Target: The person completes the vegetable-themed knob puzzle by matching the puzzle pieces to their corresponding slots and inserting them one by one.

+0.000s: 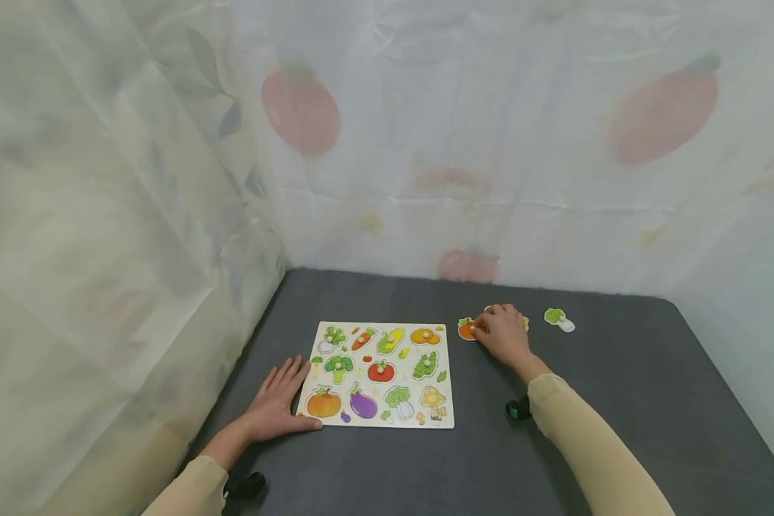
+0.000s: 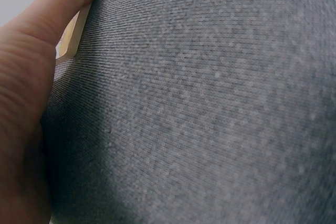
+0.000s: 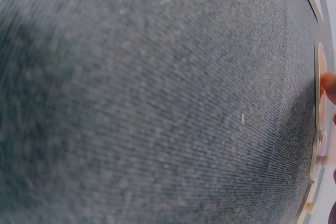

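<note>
In the head view, my left hand [image 1: 276, 403] lies spread at the left edge of a pale puzzle board [image 1: 403, 416] with vegetable pictures. Its thumb rests on the near left corner; the left wrist view shows that thumb at the board's edge [image 2: 79, 32]. Right of the board, my right hand [image 1: 504, 335] pinches an orange pumpkin puzzle piece [image 1: 466, 330], which lies flat on the table. A fingertip also touches a piece [image 3: 318, 98] in the right wrist view. Beneath the right hand are other pieces, mostly hidden, one with a yellow edge [image 1: 525, 323].
A green and white leafy vegetable piece [image 1: 559, 319] lies farther right on the dark grey table [image 1: 387, 473]. Pale printed curtains [image 1: 387, 236] hang at the back and left. Dark straps [image 1: 518, 409] are on both wrists.
</note>
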The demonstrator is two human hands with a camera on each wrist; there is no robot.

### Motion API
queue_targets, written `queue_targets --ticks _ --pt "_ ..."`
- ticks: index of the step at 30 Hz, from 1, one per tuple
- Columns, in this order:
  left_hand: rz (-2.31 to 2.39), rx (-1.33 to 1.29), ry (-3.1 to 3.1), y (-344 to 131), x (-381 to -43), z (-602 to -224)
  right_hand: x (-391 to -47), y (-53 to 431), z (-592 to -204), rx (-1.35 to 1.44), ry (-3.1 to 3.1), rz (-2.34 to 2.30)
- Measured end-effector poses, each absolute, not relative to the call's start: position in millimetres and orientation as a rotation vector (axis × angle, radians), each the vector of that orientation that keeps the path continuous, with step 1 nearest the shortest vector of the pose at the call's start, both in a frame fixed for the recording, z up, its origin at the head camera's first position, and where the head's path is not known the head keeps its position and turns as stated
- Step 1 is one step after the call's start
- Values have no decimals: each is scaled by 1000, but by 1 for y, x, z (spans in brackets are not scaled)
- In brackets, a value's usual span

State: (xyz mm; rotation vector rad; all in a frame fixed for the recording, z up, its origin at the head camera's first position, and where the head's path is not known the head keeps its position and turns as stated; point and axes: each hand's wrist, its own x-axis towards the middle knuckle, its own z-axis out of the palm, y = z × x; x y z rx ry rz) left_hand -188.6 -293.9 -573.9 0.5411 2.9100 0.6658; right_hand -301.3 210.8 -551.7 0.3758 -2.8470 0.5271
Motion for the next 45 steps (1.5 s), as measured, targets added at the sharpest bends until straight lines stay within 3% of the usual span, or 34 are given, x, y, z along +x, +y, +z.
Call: queue_targets --ticks 45 --pt "668 540 2849 -298 -192 -567 -302 214 -553 437 -2827 592"
